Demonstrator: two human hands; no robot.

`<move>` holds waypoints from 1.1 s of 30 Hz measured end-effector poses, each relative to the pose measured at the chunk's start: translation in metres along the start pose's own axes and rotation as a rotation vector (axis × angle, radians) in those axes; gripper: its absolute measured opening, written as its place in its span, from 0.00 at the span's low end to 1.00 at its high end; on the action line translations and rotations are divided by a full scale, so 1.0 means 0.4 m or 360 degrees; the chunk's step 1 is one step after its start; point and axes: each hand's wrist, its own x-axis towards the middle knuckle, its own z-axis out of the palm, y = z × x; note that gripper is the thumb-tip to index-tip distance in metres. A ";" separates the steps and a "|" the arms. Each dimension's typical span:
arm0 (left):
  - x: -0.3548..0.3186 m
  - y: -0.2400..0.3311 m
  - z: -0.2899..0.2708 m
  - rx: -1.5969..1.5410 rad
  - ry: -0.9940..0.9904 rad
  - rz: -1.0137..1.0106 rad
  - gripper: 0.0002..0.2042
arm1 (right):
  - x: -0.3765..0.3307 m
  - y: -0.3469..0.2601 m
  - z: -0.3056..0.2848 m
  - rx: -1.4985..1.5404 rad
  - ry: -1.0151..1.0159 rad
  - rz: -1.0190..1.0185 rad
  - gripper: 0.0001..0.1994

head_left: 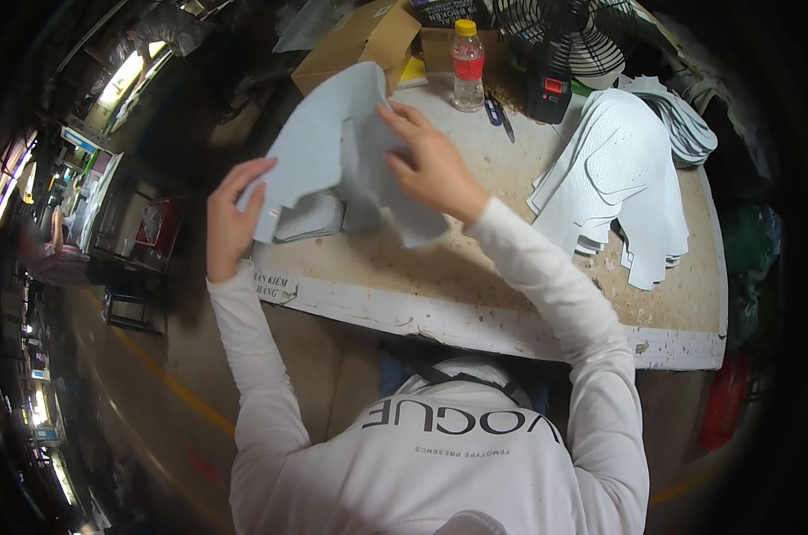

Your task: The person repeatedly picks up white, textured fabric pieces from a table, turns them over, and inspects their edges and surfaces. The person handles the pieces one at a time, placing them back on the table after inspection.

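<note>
A large pale grey-white cut leather piece (310, 134) is held up and bent over the left part of the table. Its lower left edge lies between the thumb and fingers of my left hand (232, 218). My right hand (435, 165) pinches its upper right part, where the sheet folds and hangs down. Under it, on the tabletop, a small pile of similar cut pieces (313, 223) partly shows; the rest is hidden by the held piece. To the right lies a bigger stack of white grained leather pieces (622, 156), apart from my hands.
The worn table (475, 294) has a white front edge. Along its back stand a cardboard box (355, 45), a bottle with a yellow cap (467, 71), a small blue-handled cutting tool (497, 113) and a black fan (569, 40). Another person (61, 259) is at the far left.
</note>
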 end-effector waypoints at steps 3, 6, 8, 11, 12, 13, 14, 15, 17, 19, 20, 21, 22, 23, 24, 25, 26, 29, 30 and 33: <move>0.079 -0.184 -0.020 -0.0186 -0.0166 -0.0274 0.15 | 0.024 0.082 0.135 0.0467 -0.0080 0.0431 0.27; 0.077 -0.360 0.017 -0.0154 -0.0507 -0.0854 0.18 | -0.004 0.165 0.228 0.0149 -0.0420 0.0858 0.27; 0.044 -0.438 0.055 -0.0298 -0.0424 -0.0958 0.18 | -0.039 0.205 0.253 0.0349 -0.0274 0.0770 0.26; 0.025 -0.497 0.071 -0.0423 -0.0267 -0.0892 0.18 | -0.052 0.240 0.264 0.0568 -0.0198 0.0849 0.26; 0.019 -0.503 0.073 -0.0388 -0.0283 -0.0803 0.18 | -0.055 0.241 0.262 0.0649 -0.0194 0.0892 0.26; 0.016 -0.506 0.076 -0.0320 -0.0288 -0.0748 0.18 | -0.051 0.241 0.257 0.0605 -0.0199 0.0885 0.26; 0.014 -0.507 0.076 -0.0256 -0.0269 -0.0690 0.18 | -0.052 0.235 0.250 0.0523 -0.0201 0.0827 0.24; 0.011 -0.506 0.076 -0.0032 -0.0263 -0.0641 0.16 | -0.052 0.227 0.240 0.0433 -0.0208 0.0785 0.23; 0.004 -0.504 0.076 0.0388 -0.0224 -0.0510 0.14 | -0.063 0.201 0.218 0.0104 -0.0283 0.0707 0.20; -0.004 -0.502 0.076 0.0667 -0.0194 -0.0412 0.12 | -0.080 0.167 0.199 -0.0373 -0.0410 0.0622 0.16; -0.007 -0.499 0.075 0.0799 -0.0181 -0.0346 0.12 | -0.092 0.149 0.194 -0.0548 -0.0527 0.0541 0.14; -0.009 -0.495 0.073 0.0747 -0.0212 -0.0403 0.12 | -0.110 0.129 0.190 -0.0722 -0.0645 0.0455 0.12; -0.007 -0.488 0.071 0.0694 -0.0243 -0.0462 0.12 | -0.124 0.112 0.189 -0.0892 -0.0698 0.0311 0.11; -0.005 -0.478 0.069 0.0632 -0.0251 -0.0513 0.12 | -0.133 0.094 0.200 -0.0830 -0.0710 0.0204 0.09; -0.003 -0.466 0.066 0.0673 -0.0220 -0.0391 0.12 | -0.136 0.088 0.200 -0.0765 -0.0706 0.0214 0.09; -0.001 -0.452 0.066 0.0703 -0.0164 -0.0261 0.11 | -0.140 0.086 0.198 -0.0701 -0.0690 0.0215 0.09; 0.000 -0.436 0.065 0.0750 -0.0135 -0.0174 0.11 | -0.143 0.086 0.195 -0.0640 -0.0719 0.0248 0.09; 0.001 -0.393 0.057 0.0566 -0.0260 -0.0305 0.11 | -0.129 0.132 0.115 -0.0350 -0.0818 0.0169 0.11; -0.001 -0.383 0.054 0.0456 -0.0341 -0.0416 0.11 | -0.132 0.141 0.081 -0.0325 -0.0761 0.0118 0.12; -0.016 -0.364 0.057 0.0432 -0.0255 -0.0362 0.09 | -0.138 0.144 -0.032 -0.0267 -0.0631 0.0088 0.13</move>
